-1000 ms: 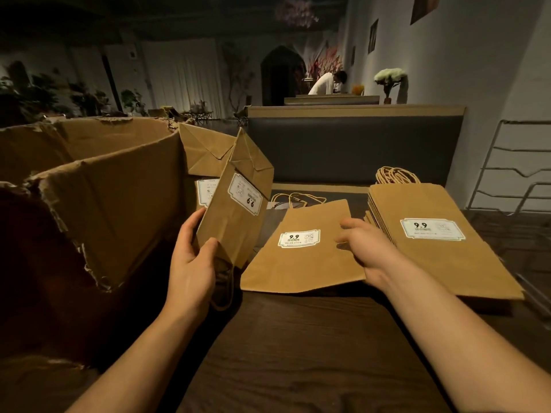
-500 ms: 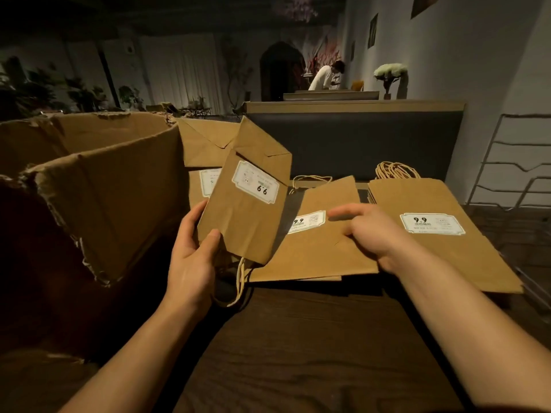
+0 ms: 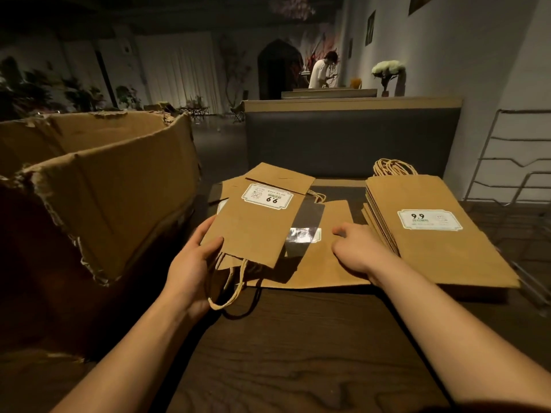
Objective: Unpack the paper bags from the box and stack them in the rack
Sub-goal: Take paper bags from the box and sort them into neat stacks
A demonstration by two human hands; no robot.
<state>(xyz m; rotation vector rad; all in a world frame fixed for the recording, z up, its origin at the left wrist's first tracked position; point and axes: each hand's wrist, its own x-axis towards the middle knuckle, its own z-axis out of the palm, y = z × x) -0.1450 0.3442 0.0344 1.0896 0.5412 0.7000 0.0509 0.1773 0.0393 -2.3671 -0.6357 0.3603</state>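
Two hands are seen over a dark wooden table [image 3: 298, 353] in the head view. A flat paper bag [image 3: 256, 222] is gripped at its near left corner by the left hand [image 3: 190, 269], thumb on top and fingers beneath; its label is turned upside down and its twine handles [image 3: 229, 287] hang toward the viewer. The right hand [image 3: 357, 248] is laid, fingers relaxed, on a second flat bag [image 3: 325, 269] lying on the table, partly under the held one. Just right of that hand a stack of bags [image 3: 441, 242] is piled, handles at the far end. A torn cardboard box [image 3: 98, 186] stands at the left, and a wire rack [image 3: 512, 162] at the far right edge.
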